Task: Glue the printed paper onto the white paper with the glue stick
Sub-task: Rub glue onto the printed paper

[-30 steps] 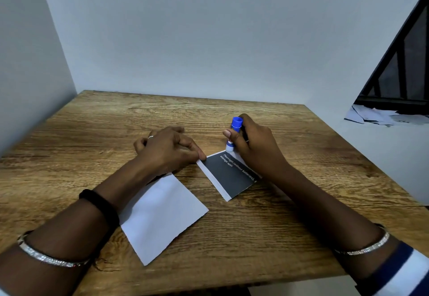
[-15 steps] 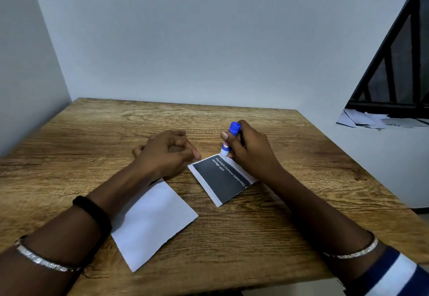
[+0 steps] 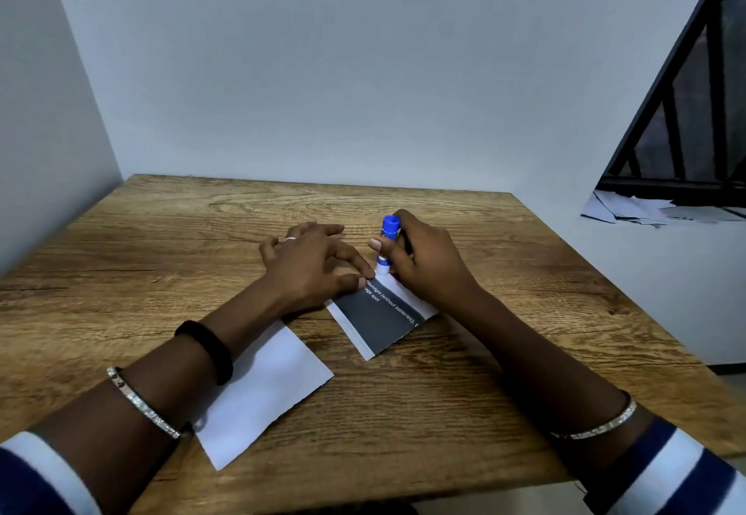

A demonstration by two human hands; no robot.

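— How does the printed paper [image 3: 379,321] look?

— It is a small sheet with a dark grey field, some thin white text on it, and a white margin along both long sides. It lies flat on the wooden desk [image 3: 484,393], printed side up, turned diagonally to the desk's front edge.

— And the glue stick [image 3: 388,244]?

— It stands almost upright at the far corner of the printed paper. Its top end is blue and its body is white with a small label. Its lower end meets the white margin. Whether glue touches the sheet there, I cannot tell.

— Who holds it?

— The right hand [image 3: 428,264] is curled round it, thumb in front and the other fingers behind. This hand covers part of the far right margin of the printed paper.

— What does the left hand [image 3: 311,268] do?

— It comes from the left of the printed paper. Its fingers are stretched, and the fingertips [image 3: 359,265] press on the sheet's far left corner, just beside the stick's lower end. It grips nothing. One finger wears a ring [image 3: 290,239].

— Where is the white paper [image 3: 266,389]?

— To the near left of the printed paper, near it but apart, with bare wood between them. It is blank, and the left forearm crosses over its far corner.

— Anything more?

— The left wrist carries a black band [image 3: 210,349] and a silver bracelet [image 3: 141,403]; the right wrist carries a similar one. Far to the right of the printed paper, off the desk, loose papers [image 3: 646,210] lie on a white ledge [image 3: 646,272] under a dark metal frame [image 3: 686,111].
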